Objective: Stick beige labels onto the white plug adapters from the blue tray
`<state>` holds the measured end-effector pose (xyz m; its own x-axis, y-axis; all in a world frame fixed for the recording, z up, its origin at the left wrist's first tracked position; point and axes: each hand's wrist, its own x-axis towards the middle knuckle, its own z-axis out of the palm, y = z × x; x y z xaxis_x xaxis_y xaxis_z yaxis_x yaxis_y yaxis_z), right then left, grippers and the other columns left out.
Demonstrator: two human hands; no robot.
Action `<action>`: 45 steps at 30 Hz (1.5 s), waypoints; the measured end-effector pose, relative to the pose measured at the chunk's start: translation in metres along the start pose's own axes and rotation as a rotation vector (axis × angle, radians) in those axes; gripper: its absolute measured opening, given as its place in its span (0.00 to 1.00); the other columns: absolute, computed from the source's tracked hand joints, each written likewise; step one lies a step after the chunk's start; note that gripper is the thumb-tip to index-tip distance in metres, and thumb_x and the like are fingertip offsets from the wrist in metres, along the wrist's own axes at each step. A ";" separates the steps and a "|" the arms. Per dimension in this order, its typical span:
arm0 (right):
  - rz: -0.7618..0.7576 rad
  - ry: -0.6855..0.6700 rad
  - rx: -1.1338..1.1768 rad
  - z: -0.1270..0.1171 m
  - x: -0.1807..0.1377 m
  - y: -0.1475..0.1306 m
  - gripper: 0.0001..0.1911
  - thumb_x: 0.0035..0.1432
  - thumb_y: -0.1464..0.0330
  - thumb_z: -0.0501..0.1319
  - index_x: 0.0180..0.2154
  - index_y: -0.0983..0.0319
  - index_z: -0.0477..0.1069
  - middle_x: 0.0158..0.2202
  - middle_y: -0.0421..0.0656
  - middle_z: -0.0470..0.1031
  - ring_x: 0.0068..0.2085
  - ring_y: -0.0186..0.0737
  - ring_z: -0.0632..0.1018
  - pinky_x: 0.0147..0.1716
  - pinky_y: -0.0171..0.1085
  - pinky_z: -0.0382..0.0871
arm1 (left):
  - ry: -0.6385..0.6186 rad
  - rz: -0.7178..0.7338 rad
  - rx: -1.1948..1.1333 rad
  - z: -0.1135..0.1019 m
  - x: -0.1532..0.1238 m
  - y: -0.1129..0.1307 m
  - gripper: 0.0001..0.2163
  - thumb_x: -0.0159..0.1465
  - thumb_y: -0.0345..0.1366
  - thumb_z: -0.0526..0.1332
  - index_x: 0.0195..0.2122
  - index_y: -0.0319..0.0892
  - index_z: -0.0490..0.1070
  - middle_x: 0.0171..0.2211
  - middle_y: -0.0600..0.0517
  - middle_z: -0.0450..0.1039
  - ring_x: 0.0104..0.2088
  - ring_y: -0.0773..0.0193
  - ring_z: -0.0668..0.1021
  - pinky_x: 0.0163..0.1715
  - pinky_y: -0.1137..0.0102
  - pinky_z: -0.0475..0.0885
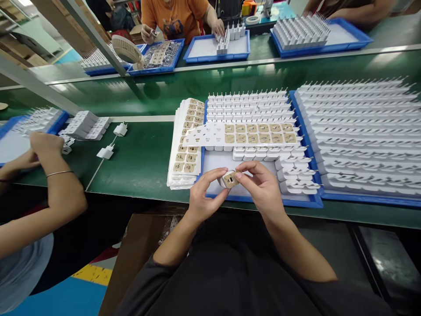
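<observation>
My left hand point(205, 195) pinches a small white plug charger point(222, 182) between thumb and fingers, its port face turned up towards me. On that face sits a tan sticker point(230, 179) with a dark slot in it. The thumb and forefinger of my right hand point(265, 191) close on the sticker's right edge, against the charger; whether it is fully flat there I cannot tell. Just beyond my hands, a partly used sticker sheet point(253, 133) lies across rows of white chargers point(250, 105) in a blue tray point(286, 202).
Stacked sticker sheets point(184, 149) stand left of the tray. A second blue tray point(368, 199) full of chargers lies right. Two loose chargers point(105, 152) and a co-worker's arm point(62, 188) are at left. Across the green bench point(144, 158), a person in orange point(179, 17) handles chargers.
</observation>
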<state>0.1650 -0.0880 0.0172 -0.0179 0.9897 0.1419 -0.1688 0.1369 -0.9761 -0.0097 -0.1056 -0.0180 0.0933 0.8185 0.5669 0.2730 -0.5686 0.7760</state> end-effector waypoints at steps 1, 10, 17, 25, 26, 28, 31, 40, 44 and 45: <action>-0.002 -0.002 -0.007 0.000 0.000 0.000 0.04 0.60 0.65 0.71 0.37 0.55 0.79 0.36 0.39 0.78 0.39 0.37 0.79 0.38 0.35 0.76 | 0.000 0.002 0.004 0.000 0.000 0.000 0.24 0.63 0.25 0.69 0.59 0.46 0.73 0.55 0.44 0.79 0.56 0.55 0.81 0.59 0.60 0.78; -0.062 0.026 -0.115 0.006 -0.002 0.003 0.06 0.59 0.66 0.72 0.38 0.55 0.77 0.36 0.38 0.78 0.37 0.36 0.79 0.35 0.35 0.76 | 0.015 0.045 0.053 0.001 0.003 0.002 0.22 0.63 0.26 0.68 0.58 0.45 0.73 0.54 0.43 0.80 0.55 0.56 0.82 0.57 0.61 0.79; -0.080 0.037 -0.169 0.007 -0.003 0.004 0.06 0.60 0.65 0.70 0.38 0.56 0.76 0.36 0.39 0.79 0.38 0.37 0.79 0.36 0.36 0.77 | 0.026 0.086 0.088 0.000 0.004 0.004 0.21 0.63 0.26 0.67 0.57 0.44 0.73 0.53 0.44 0.81 0.54 0.56 0.83 0.57 0.62 0.79; -0.197 0.048 -0.336 0.011 -0.003 0.000 0.03 0.62 0.67 0.68 0.38 0.57 0.75 0.36 0.40 0.79 0.36 0.38 0.79 0.34 0.39 0.77 | 0.035 0.111 0.129 0.001 0.005 0.004 0.21 0.64 0.27 0.67 0.58 0.45 0.73 0.53 0.44 0.81 0.54 0.56 0.83 0.56 0.62 0.80; -0.241 0.052 -0.385 0.011 -0.003 0.001 0.03 0.63 0.67 0.68 0.39 0.56 0.75 0.35 0.40 0.79 0.35 0.38 0.79 0.34 0.39 0.77 | 0.038 0.115 0.131 0.001 0.006 0.004 0.21 0.64 0.27 0.67 0.58 0.45 0.73 0.53 0.45 0.81 0.54 0.57 0.83 0.56 0.63 0.80; -0.338 0.070 -0.484 0.012 -0.003 0.002 0.04 0.63 0.69 0.67 0.40 0.56 0.76 0.34 0.40 0.78 0.35 0.39 0.78 0.33 0.39 0.76 | 0.044 0.119 0.134 0.001 0.005 0.003 0.21 0.64 0.27 0.68 0.58 0.45 0.73 0.52 0.45 0.81 0.54 0.57 0.83 0.56 0.63 0.80; -0.390 0.100 -0.528 0.012 -0.002 0.004 0.06 0.63 0.68 0.68 0.43 0.55 0.76 0.37 0.42 0.77 0.37 0.40 0.78 0.31 0.38 0.76 | 0.066 0.100 0.105 0.002 0.003 0.000 0.22 0.63 0.27 0.69 0.58 0.45 0.73 0.53 0.45 0.81 0.54 0.56 0.83 0.56 0.62 0.79; -0.052 -0.035 -0.216 0.009 0.004 0.007 0.11 0.65 0.57 0.66 0.38 0.57 0.79 0.37 0.43 0.77 0.39 0.39 0.78 0.28 0.34 0.75 | 0.079 0.009 -0.017 0.004 -0.004 -0.007 0.21 0.63 0.28 0.70 0.57 0.44 0.74 0.53 0.43 0.80 0.55 0.53 0.82 0.57 0.58 0.79; -0.078 -0.072 -0.129 0.008 0.003 0.005 0.09 0.66 0.59 0.65 0.41 0.54 0.82 0.41 0.44 0.78 0.43 0.41 0.78 0.32 0.35 0.78 | 0.117 0.012 -0.093 0.006 -0.004 -0.008 0.22 0.62 0.27 0.70 0.57 0.45 0.74 0.52 0.44 0.80 0.56 0.54 0.81 0.58 0.59 0.79; -0.063 -0.096 -0.092 0.008 0.002 0.005 0.09 0.66 0.59 0.65 0.42 0.53 0.82 0.42 0.44 0.78 0.44 0.42 0.78 0.33 0.36 0.80 | 0.130 0.010 -0.112 0.006 -0.003 -0.008 0.22 0.62 0.27 0.70 0.57 0.45 0.74 0.52 0.44 0.80 0.56 0.54 0.81 0.58 0.59 0.79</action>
<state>0.1566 -0.0856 0.0140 -0.1050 0.9710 0.2146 -0.0814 0.2067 -0.9750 -0.0066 -0.1033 -0.0278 -0.0307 0.7992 0.6003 0.1638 -0.5884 0.7918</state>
